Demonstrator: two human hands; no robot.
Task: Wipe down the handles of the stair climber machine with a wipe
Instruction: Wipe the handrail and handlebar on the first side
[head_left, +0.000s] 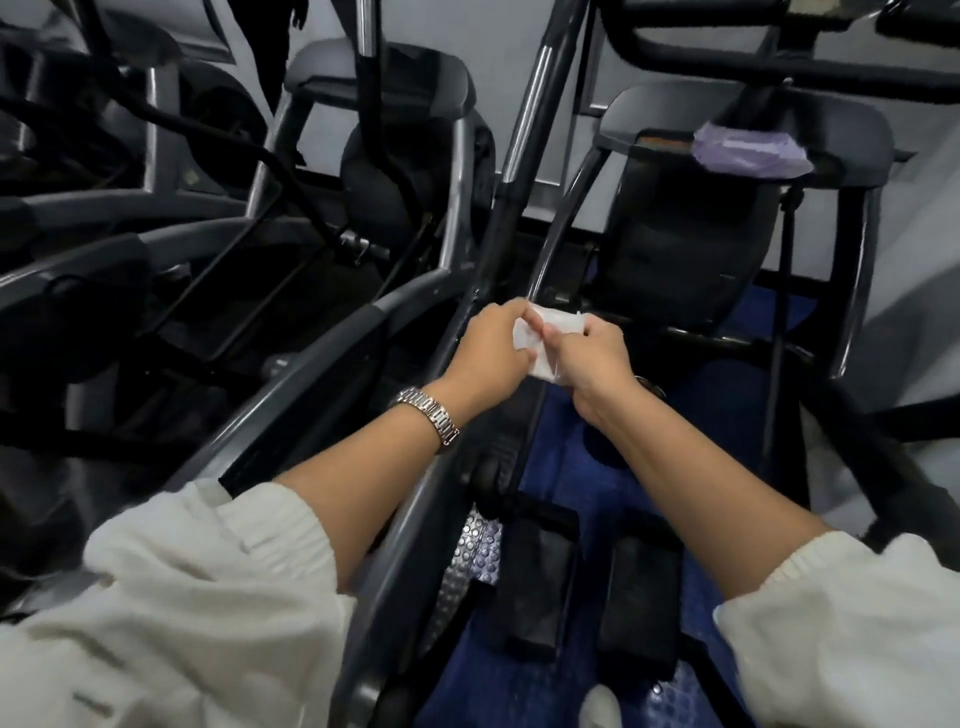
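Both hands meet in the middle of the view with a small white wipe (543, 332) stretched between them. The wipe is thin, soft and creased, with a crumpled edge. The left hand (493, 353) pinches its left side with curled fingers, and the right hand (589, 358) pinches the right side the same way. The wipe sits close to the lower, dark part of a slanted handle (524, 130); whether it touches the tube cannot be told. That handle is a long round tube, matte black below and polished chrome higher up. A watch (428, 415) with a shiny metal link band circles the left wrist. Loose cream sleeves (208, 597) of soft knit are bunched up at the forearms. Below the arms lie two flat, rectangular black pedals (535, 587), side by side, over a blue floor (571, 483). Beside them is a silvery plate (470, 551) with a studded surface. A smooth grey curved rail (311, 364) sweeps along the left. On the grey console ledge at upper right rests a soft, crinkled purple pack (748, 148).
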